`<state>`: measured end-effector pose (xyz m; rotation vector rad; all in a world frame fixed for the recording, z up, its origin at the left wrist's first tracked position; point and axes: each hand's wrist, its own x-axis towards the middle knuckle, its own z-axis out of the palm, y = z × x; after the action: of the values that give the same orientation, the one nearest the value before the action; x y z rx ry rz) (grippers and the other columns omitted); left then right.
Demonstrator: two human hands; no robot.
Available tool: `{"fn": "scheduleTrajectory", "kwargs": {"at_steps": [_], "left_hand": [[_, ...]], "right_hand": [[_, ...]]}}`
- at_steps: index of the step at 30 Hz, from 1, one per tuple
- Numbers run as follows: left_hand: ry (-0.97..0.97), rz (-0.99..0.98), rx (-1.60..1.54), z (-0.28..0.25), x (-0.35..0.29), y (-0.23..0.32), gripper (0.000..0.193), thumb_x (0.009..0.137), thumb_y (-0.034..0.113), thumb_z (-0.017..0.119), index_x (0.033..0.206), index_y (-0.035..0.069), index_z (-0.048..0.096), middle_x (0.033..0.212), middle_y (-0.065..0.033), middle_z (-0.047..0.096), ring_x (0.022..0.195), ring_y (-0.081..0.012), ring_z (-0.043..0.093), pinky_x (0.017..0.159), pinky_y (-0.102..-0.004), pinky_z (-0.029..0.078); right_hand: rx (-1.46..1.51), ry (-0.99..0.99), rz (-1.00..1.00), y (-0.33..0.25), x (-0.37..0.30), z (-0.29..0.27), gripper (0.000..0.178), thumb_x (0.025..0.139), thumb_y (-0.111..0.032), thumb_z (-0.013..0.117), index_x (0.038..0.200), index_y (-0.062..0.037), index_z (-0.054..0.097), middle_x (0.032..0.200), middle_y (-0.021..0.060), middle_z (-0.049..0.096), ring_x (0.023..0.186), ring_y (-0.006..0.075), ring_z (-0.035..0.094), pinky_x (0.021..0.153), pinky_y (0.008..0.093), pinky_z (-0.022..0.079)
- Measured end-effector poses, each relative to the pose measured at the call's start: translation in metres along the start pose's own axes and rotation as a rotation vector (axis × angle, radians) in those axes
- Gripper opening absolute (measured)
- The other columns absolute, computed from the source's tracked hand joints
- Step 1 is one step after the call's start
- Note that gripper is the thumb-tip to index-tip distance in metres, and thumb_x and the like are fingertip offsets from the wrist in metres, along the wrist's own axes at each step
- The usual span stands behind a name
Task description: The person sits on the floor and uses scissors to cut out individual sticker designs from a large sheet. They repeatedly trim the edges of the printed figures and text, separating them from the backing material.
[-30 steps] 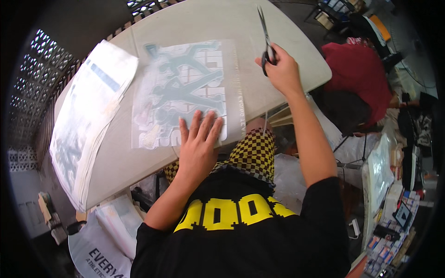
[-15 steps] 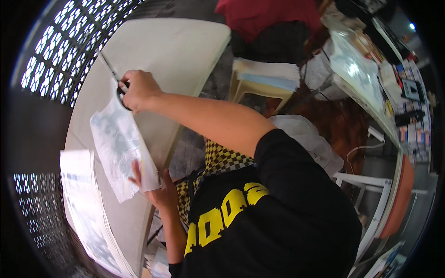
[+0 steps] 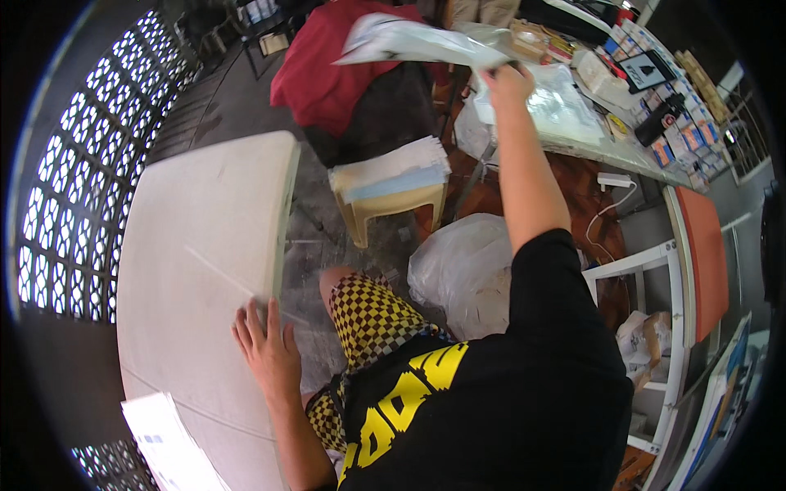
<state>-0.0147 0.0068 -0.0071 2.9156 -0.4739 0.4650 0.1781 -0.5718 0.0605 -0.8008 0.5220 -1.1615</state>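
Note:
My left hand (image 3: 266, 348) rests on the white table (image 3: 188, 213) near its right edge, with its fingers spread and holding nothing. My right arm is stretched out ahead and to the right. Its hand (image 3: 509, 83) is closed on one end of a pale printed sheet (image 3: 417, 41), which trails leftward in the air and is smeared by motion. Something dark shows at the fingers of that hand; I cannot make out whether it is the dark-handled tool seen earlier. A stack of printed sheets (image 3: 172, 442) lies on the table's near left part.
A beige stool (image 3: 385, 204) bears stacked sheets (image 3: 401, 168). To the right, a worktable (image 3: 655, 164) holds a plastic-covered pile (image 3: 565, 106), a black bottle (image 3: 659, 119) and a tablet (image 3: 647, 72). A clear plastic bag (image 3: 458, 258) stands on the floor, and red cloth (image 3: 336, 65) drapes farther off.
My right hand has swung from the white table to the far right, carrying the sheet. My left hand has let go of the sheet and lies on the tabletop. The view has turned right.

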Motion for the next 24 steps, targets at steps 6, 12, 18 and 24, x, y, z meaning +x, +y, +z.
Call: {"fn": "scheduleTrajectory", "kwargs": {"at_steps": [6, 12, 18, 24], "left_hand": [[0.109, -0.012, 0.020, 0.008, 0.003, -0.012, 0.031, 0.090, 0.007, 0.069, 0.121, 0.009, 0.073, 0.136, -0.0162, 0.062, 0.129, -0.0422, 0.054, 0.107, -0.0518, 0.045], [0.210, -0.020, -0.012, 0.012, 0.021, -0.004, 0.016, 0.090, 0.004, 0.069, 0.104, 0.001, 0.077, 0.116, -0.0160, 0.073, 0.117, -0.0383, 0.065, 0.103, -0.0451, 0.051], [0.255, -0.020, -0.076, 0.018, 0.017, -0.005, 0.015, 0.091, 0.002, 0.067, 0.101, -0.002, 0.077, 0.115, -0.0152, 0.074, 0.120, -0.0370, 0.064, 0.104, -0.0447, 0.051], [0.272, 0.012, -0.124, 0.020, 0.019, -0.001, 0.015, 0.090, 0.000, 0.066, 0.099, -0.002, 0.077, 0.112, -0.0139, 0.075, 0.118, -0.0357, 0.065, 0.104, -0.0435, 0.051]], "right_hand": [[-0.031, 0.518, -0.029, -0.036, 0.068, -0.133, 0.045, 0.077, 0.016, 0.067, 0.116, -0.0022, 0.053, 0.120, 0.0205, 0.056, 0.090, 0.0347, 0.068, 0.064, 0.0521, 0.069], [-0.200, 0.600, -0.114, -0.034, 0.052, -0.131, 0.050, 0.080, 0.014, 0.065, 0.126, -0.0040, 0.054, 0.127, 0.0217, 0.054, 0.092, 0.0344, 0.069, 0.071, 0.0469, 0.069], [-0.499, 0.717, -0.210, -0.014, 0.081, -0.146, 0.049, 0.076, 0.004, 0.073, 0.122, -0.0059, 0.061, 0.122, 0.0229, 0.061, 0.089, 0.0310, 0.072, 0.069, 0.0370, 0.068], [-0.558, 0.716, -0.283, -0.016, 0.104, -0.167, 0.052, 0.077, -0.008, 0.082, 0.123, -0.0045, 0.059, 0.114, 0.0223, 0.065, 0.081, 0.0313, 0.073, 0.066, 0.0383, 0.063]]}}
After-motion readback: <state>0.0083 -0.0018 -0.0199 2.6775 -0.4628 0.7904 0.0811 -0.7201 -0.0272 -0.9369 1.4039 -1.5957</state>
